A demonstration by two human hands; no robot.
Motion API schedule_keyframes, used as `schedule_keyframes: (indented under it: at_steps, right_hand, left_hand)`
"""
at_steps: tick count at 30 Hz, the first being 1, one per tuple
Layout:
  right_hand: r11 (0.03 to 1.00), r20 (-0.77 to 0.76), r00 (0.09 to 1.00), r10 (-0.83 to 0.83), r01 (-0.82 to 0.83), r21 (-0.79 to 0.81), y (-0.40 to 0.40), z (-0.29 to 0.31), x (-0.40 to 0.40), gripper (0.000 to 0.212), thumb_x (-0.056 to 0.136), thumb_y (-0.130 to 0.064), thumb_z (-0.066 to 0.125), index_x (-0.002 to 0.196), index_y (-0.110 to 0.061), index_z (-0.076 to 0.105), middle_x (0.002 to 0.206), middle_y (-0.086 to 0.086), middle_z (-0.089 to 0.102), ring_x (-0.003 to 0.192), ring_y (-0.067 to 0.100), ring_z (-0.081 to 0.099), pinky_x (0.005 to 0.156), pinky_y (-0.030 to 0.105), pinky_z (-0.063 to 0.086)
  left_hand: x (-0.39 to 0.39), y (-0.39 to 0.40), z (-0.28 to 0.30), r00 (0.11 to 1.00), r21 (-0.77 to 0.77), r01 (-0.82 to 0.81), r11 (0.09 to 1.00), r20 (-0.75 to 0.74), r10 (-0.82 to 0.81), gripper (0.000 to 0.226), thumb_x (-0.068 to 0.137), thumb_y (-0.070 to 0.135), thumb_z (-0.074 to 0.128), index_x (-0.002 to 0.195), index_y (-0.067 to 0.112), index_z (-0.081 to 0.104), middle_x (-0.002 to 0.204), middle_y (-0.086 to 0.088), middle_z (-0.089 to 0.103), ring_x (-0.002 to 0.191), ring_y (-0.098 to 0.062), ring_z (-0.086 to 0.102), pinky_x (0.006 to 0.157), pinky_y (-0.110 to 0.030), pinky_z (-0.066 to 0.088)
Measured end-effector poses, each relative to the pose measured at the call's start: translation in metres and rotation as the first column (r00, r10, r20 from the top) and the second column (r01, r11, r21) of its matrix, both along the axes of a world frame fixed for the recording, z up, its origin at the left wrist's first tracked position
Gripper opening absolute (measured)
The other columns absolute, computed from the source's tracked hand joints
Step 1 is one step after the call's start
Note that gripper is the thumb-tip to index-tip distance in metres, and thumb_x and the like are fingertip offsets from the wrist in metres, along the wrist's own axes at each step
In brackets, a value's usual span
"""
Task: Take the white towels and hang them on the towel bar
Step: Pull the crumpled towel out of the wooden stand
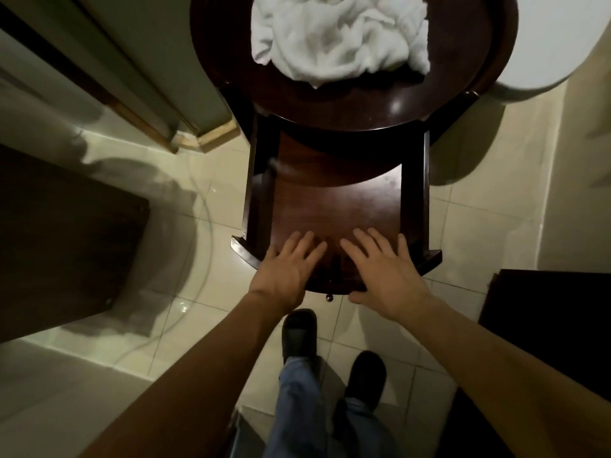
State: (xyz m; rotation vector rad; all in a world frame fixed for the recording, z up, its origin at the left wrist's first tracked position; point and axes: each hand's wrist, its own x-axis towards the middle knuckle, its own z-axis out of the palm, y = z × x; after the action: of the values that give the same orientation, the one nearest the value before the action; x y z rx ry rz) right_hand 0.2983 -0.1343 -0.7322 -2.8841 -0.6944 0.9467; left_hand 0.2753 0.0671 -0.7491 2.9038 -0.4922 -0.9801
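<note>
Resting palm-down with fingers spread, the left hand (288, 266) and right hand (383, 269) are lying flat on the front edge of an open drawer (334, 209) — both released, gripping nothing. Each forearm is reaching in straight from the bottom corners, wrists level, thumbs pointing toward each other just above the drawer's small round knob (329, 297). The drawer is showing a bare, smooth bottom of dark reddish wood, glossy and squared off, sliding out from under a round table (380, 107) of the same polished wood. White towels (337, 38) are sitting in a crumpled, soft heap on the tabletop, well apart from both hands. Pale square tiles are covering the floor (211, 180), catching dull reflections. A curved white fixture (555, 44) is standing just beside the table at upper right. Black shoes (299, 335) and blue jeans are showing below the wrists.
</note>
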Motion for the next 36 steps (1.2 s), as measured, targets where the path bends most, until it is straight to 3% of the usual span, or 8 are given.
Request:
schedule_keyframes:
  at_steps: [7, 10, 15, 19, 24, 29, 32, 36]
  right_hand:
    - [1.000, 0.262, 0.965, -0.007, 0.004, 0.013, 0.003, 0.001, 0.052, 0.112, 0.072, -0.049, 0.082, 0.159, -0.022, 0.016, 0.166, 0.017, 0.015, 0.153, 0.038, 0.012, 0.120, 0.063, 0.018]
    - [0.999, 0.339, 0.940, -0.034, 0.031, 0.013, 0.006, 0.002, 0.096, 0.115, 0.073, -0.050, 0.081, 0.160, -0.020, 0.012, 0.167, 0.018, 0.009, 0.154, 0.039, 0.005, 0.121, 0.062, 0.015]
    - [0.997, 0.397, 0.916, -0.062, 0.078, -0.023, 0.015, 0.001, 0.164, 0.108, 0.078, -0.046, 0.078, 0.160, -0.021, 0.012, 0.167, 0.017, 0.012, 0.154, 0.038, 0.008, 0.121, 0.061, 0.012]
    - [0.981, 0.396, 0.911, -0.113, 0.165, -0.101, 0.021, -0.008, 0.196, 0.108, 0.071, -0.033, 0.085, 0.157, -0.022, 0.022, 0.160, 0.017, 0.025, 0.147, 0.040, 0.023, 0.115, 0.062, 0.028]
    - [0.979, 0.383, 0.917, -0.115, 0.171, -0.113, 0.028, -0.005, 0.209, 0.088, 0.079, -0.026, 0.076, 0.153, -0.022, 0.029, 0.154, 0.018, 0.034, 0.139, 0.042, 0.034, 0.107, 0.061, 0.037]
    - [0.988, 0.334, 0.932, -0.144, 0.152, 0.001, 0.029, 0.036, 0.219, 0.072, 0.082, -0.035, 0.071, 0.146, -0.024, 0.039, 0.139, 0.009, 0.051, 0.123, 0.031, 0.052, 0.095, 0.047, 0.050]
    - [0.992, 0.360, 0.924, -0.129, 0.123, 0.041, 0.028, 0.086, 0.238, 0.070, 0.084, -0.043, 0.067, 0.146, -0.024, 0.041, 0.145, 0.007, 0.049, 0.131, 0.029, 0.049, 0.109, 0.047, 0.040]
    - [0.992, 0.317, 0.941, -0.120, 0.099, 0.080, 0.030, 0.142, 0.273, 0.074, 0.091, -0.045, 0.057, 0.154, -0.027, 0.024, 0.163, 0.006, 0.025, 0.148, 0.029, 0.024, 0.122, 0.051, 0.017]
  left_hand:
    - [0.068, 0.012, 0.003, 0.964, 0.053, 0.112, 0.992, 0.237, -0.122, 0.106, 0.092, 0.038, 0.061, 0.156, 0.023, -0.022, 0.164, -0.015, -0.023, 0.152, -0.034, -0.019, 0.124, -0.053, 0.005]
    - [0.118, 0.016, 0.010, 0.931, 0.084, 0.130, 0.988, 0.332, -0.150, 0.112, 0.090, 0.043, 0.063, 0.155, 0.020, -0.025, 0.162, -0.017, -0.027, 0.151, -0.035, -0.022, 0.123, -0.055, 0.002]
    - [0.188, 0.021, 0.010, 0.900, 0.117, 0.118, 0.986, 0.407, -0.156, 0.110, 0.089, 0.044, 0.065, 0.157, 0.021, -0.017, 0.167, -0.016, -0.001, 0.154, -0.034, 0.003, 0.120, -0.051, 0.015]
    - [0.220, 0.020, 0.011, 0.884, 0.165, 0.108, 0.980, 0.436, -0.171, 0.102, 0.081, 0.028, 0.071, 0.158, 0.021, 0.005, 0.156, -0.014, 0.027, 0.135, -0.033, 0.034, 0.099, -0.047, 0.037]
    - [0.239, 0.023, 0.014, 0.866, 0.147, 0.165, 0.975, 0.452, -0.214, 0.093, 0.081, 0.021, 0.069, 0.156, 0.023, 0.014, 0.144, -0.014, 0.037, 0.119, -0.031, 0.043, 0.083, -0.043, 0.043]
    - [0.243, 0.028, 0.046, 0.876, 0.045, 0.177, 0.983, 0.449, -0.179, 0.081, 0.085, 0.040, 0.068, 0.153, 0.023, 0.028, 0.144, -0.010, 0.043, 0.122, -0.030, 0.047, 0.088, -0.043, 0.045]
    - [0.267, 0.033, 0.093, 0.870, -0.024, 0.172, 0.985, 0.473, -0.140, 0.072, 0.086, 0.040, 0.065, 0.149, 0.025, 0.033, 0.143, -0.008, 0.045, 0.121, -0.029, 0.049, 0.091, -0.043, 0.045]
    - [0.317, 0.036, 0.151, 0.856, -0.076, 0.206, 0.976, 0.497, -0.142, 0.067, 0.087, 0.044, 0.061, 0.147, 0.023, 0.038, 0.146, -0.011, 0.046, 0.120, -0.031, 0.050, 0.091, -0.046, 0.047]
